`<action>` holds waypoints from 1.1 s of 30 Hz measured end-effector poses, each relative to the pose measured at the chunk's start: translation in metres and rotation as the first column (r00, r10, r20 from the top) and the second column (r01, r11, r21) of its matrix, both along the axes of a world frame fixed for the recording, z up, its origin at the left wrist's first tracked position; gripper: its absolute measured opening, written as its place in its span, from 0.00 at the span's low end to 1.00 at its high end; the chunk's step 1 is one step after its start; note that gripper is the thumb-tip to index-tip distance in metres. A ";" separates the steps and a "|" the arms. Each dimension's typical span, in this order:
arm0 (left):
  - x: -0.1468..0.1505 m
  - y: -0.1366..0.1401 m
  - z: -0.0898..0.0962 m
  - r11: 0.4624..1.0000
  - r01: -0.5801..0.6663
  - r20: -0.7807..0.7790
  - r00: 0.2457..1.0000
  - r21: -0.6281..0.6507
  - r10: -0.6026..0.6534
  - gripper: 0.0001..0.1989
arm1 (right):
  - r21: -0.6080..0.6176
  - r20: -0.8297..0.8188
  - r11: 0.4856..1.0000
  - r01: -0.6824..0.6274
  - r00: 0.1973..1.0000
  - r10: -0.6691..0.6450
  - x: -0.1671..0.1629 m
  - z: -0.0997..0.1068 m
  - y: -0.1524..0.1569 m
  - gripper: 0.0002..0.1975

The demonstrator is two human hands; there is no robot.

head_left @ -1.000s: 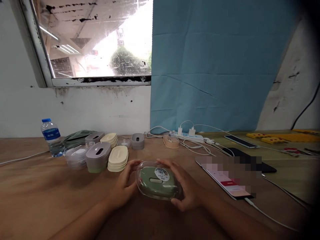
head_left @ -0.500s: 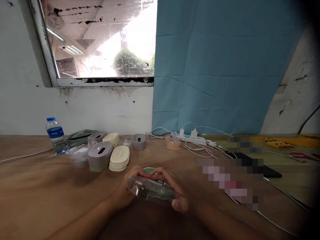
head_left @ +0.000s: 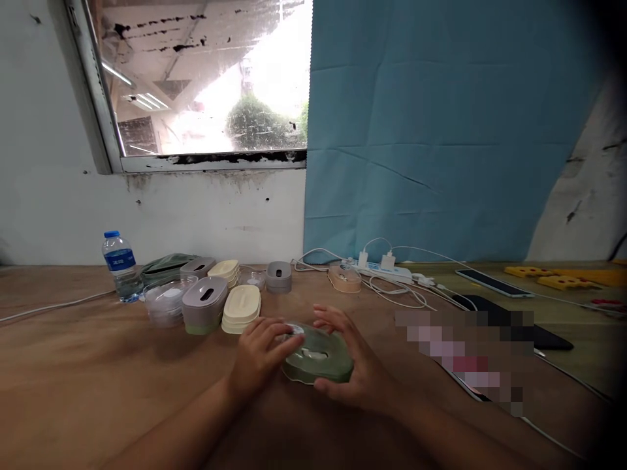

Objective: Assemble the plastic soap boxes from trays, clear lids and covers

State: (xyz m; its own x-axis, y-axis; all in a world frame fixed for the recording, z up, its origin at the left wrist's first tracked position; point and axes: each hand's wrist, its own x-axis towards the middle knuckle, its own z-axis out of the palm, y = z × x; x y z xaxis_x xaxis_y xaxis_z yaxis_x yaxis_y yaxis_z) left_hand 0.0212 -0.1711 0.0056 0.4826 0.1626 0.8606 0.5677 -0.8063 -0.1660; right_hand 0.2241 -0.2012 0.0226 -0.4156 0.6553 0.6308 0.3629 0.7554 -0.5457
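Observation:
A green oval box (head_left: 318, 365) rests on the brown table in front of me, with a clear plastic cover (head_left: 317, 346) lying over its top. A small slot shows in the middle of the top. My left hand (head_left: 264, 352) reaches over the box's left end, fingers stretched out and thumb across the cover. Around the right end curves my right hand (head_left: 357, 369), its thumb in front and its spread fingers behind. Neither hand is closed round the box. Whether the right fingertips touch it, I cannot tell.
Further left stand a grey-and-green box (head_left: 203, 310), stacked cream lids (head_left: 242, 307), nested clear plastic shells (head_left: 169, 303) and a water bottle (head_left: 120, 267). A small grey box (head_left: 279, 277), a peach box (head_left: 344, 279) and a power strip (head_left: 392, 271) with cables lie along the back. At right is a phone (head_left: 494, 283).
The clear cover has gone from tilted between my hands to lying flat over the green box. Both hands have loosened, and their fingers have spread.

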 end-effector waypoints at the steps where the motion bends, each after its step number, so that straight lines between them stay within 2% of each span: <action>1: 0.003 -0.001 0.000 0.998 -0.011 -0.049 0.999 0.069 0.015 0.12 | 0.001 0.036 1.000 0.013 0.999 -0.013 -0.001 0.001 -0.001 0.37; 4: 0.012 -0.003 0.000 0.976 -0.045 -0.085 0.994 0.213 0.065 0.13 | -0.051 0.115 0.995 0.082 0.991 -0.075 -0.004 0.003 -0.002 0.37; 7: 0.015 -0.002 -0.003 0.962 -0.051 -0.077 0.994 0.267 0.074 0.14 | -0.088 0.160 0.993 0.082 0.985 -0.067 -0.004 0.003 0.001 0.36; 9: 0.014 0.000 -0.004 0.982 -0.014 -0.083 0.996 0.187 0.030 0.13 | -0.074 0.178 0.995 0.072 0.982 -0.058 -0.001 0.003 0.004 0.35; 11: 0.012 0.001 -0.003 0.999 0.046 -0.092 0.995 0.006 -0.045 0.16 | -0.027 0.192 0.996 0.088 0.978 -0.081 0.003 0.004 0.008 0.35; 13: 0.009 0.002 -0.001 0.974 0.119 -0.113 0.983 -0.192 -0.142 0.24 | 0.017 0.224 0.995 0.101 0.969 -0.102 0.010 0.005 0.014 0.35; 16: 0.002 0.003 0.000 0.908 0.177 -0.157 0.955 -0.380 -0.252 0.35 | 0.024 0.302 0.998 0.062 0.951 -0.066 0.023 0.003 0.024 0.32; 20: -0.005 0.006 -0.003 0.828 0.083 -0.160 0.966 -0.555 -0.204 0.42 | -0.047 0.362 0.999 -0.012 0.932 0.028 0.035 -0.004 0.035 0.33; 23: -0.006 0.008 -0.008 0.718 0.030 -0.132 0.977 -0.695 -0.168 0.44 | -0.096 0.371 0.995 -0.024 0.927 0.058 0.036 -0.006 0.036 0.36; 26: -0.005 0.011 -0.012 0.599 0.060 -0.043 0.987 -0.799 -0.156 0.43 | -0.133 0.376 0.991 -0.019 0.924 0.068 0.035 -0.003 0.034 0.37; 30: -0.005 0.014 -0.017 0.442 0.104 0.040 0.987 -0.891 -0.153 0.46 | -0.177 0.377 0.984 0.002 0.924 0.066 0.034 0.001 0.030 0.37; 33: -0.005 0.015 -0.018 0.361 0.139 0.080 0.981 -0.922 -0.175 0.48 | -0.206 0.375 0.979 0.007 0.924 0.072 0.035 -0.001 0.030 0.39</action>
State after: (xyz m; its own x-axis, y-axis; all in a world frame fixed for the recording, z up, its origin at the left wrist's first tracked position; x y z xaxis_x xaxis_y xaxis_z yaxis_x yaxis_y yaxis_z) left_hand 0.0157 -0.1557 -0.0124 0.6107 0.7622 0.2148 0.4225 -0.5430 0.7257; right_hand 0.2590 -0.1709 0.0220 -0.6202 0.7330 0.2794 0.5488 0.6600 -0.5130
